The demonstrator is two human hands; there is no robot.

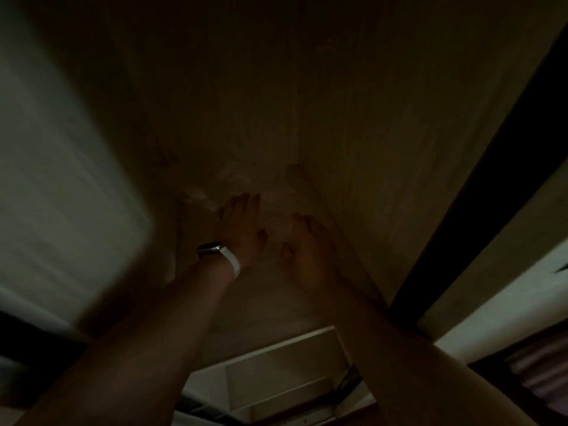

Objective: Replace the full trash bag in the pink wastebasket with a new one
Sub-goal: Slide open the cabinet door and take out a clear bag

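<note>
The view is very dark and blurred. My left hand (pixel 241 226), with a white-strapped watch (pixel 219 253) on its wrist, reaches forward with its fingers stretched out. My right hand (pixel 307 244) is beside it, a little lower, fingers also extended and thumb apart. Both are spread against a dim beige surface (pixel 307 103). Faint pale, shiny patches (pixel 215 189) show just past the left fingertips; I cannot tell whether they are thin plastic. No pink wastebasket or full trash bag can be made out.
A pale panel (pixel 55 179) fills the left side. A dark vertical band (pixel 479 195) borders the beige surface on the right. White shelving (pixel 276 373) sits below, between my forearms. Dim striped fabric (pixel 541 370) is at the lower right.
</note>
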